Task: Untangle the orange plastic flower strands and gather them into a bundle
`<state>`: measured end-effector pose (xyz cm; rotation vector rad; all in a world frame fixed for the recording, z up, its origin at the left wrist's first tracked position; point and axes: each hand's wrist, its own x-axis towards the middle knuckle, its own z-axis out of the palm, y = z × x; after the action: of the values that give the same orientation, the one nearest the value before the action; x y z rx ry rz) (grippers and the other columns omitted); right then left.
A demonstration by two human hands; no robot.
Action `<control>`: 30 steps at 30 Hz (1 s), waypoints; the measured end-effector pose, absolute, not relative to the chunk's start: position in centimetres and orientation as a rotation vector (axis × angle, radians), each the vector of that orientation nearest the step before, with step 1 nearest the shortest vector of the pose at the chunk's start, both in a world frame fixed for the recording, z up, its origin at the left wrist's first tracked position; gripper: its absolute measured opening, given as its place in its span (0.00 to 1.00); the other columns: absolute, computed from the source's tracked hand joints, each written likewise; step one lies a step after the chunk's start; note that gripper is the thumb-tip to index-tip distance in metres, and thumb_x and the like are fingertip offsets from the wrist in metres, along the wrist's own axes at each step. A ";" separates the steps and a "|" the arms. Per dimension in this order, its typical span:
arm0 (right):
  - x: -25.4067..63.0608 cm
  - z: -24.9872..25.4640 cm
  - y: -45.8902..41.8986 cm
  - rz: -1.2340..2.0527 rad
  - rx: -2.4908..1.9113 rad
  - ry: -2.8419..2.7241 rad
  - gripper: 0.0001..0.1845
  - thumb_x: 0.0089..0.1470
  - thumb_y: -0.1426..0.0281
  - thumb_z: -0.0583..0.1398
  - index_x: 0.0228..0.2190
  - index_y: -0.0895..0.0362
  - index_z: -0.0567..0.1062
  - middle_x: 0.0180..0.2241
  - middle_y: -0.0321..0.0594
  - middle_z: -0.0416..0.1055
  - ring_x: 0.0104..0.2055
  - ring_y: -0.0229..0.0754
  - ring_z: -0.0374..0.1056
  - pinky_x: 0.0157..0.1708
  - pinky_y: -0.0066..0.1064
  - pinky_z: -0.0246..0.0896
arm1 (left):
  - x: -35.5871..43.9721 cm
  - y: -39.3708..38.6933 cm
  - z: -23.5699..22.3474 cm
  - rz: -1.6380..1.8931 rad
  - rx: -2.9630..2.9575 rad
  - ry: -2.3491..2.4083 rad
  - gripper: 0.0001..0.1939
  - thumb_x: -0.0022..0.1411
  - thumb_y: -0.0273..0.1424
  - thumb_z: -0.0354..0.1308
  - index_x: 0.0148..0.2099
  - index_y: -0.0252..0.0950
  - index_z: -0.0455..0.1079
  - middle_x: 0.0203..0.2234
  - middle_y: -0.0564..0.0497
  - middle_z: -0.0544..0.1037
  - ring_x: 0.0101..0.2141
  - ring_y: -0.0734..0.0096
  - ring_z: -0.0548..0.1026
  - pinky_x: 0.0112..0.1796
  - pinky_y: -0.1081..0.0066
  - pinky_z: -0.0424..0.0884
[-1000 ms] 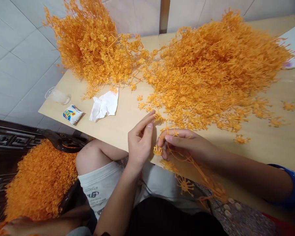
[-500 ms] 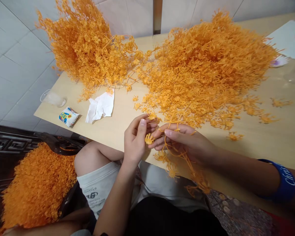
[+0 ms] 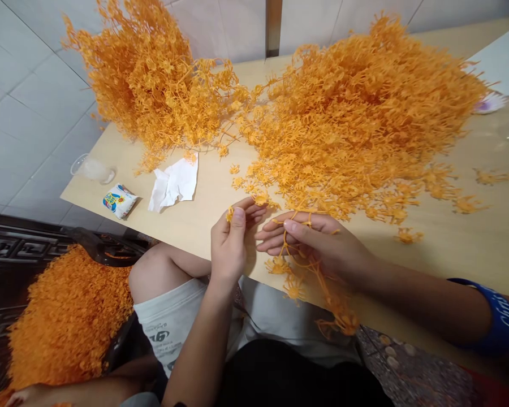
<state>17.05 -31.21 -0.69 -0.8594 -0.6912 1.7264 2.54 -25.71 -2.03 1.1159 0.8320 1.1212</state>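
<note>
My right hand is closed, thumb against forefinger, on a branched orange plastic flower stem. Orange plastic flower heads and a tangled end dangle from it below the palm, over the table edge and my lap. Facing it, a short gap away, my left hand pinches a small orange plastic flower head between thumb and forefinger; most of that piece is hidden. Just beyond my left fingertips lies the near edge of a large heap of orange plastic flowers.
Another orange heap stands at the back left. A torn white paper, a small printed packet and a clear plastic cup lie on the table's left. More orange pieces fill the lower left, beside another person's hand.
The flower head that sat between my hands is gone from there, and a small orange piece now shows at my left thumb. My left hand has drawn slightly left, widening the gap.
</note>
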 end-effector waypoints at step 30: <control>17.6 -0.1 -30.9 1.637 -0.775 -0.545 0.09 0.58 0.65 0.58 0.34 0.54 0.77 0.26 0.36 0.69 0.25 0.36 0.65 0.26 0.29 0.64 | 2.2 -25.7 -1.7 1.077 1.300 0.761 0.23 0.70 0.44 0.46 0.42 0.37 0.79 0.42 0.46 0.82 0.44 0.66 0.79 0.46 0.67 0.73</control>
<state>17.58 -30.87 -0.12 -0.7752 -0.5453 1.6372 2.20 -25.71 -1.73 1.2998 0.7608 1.0771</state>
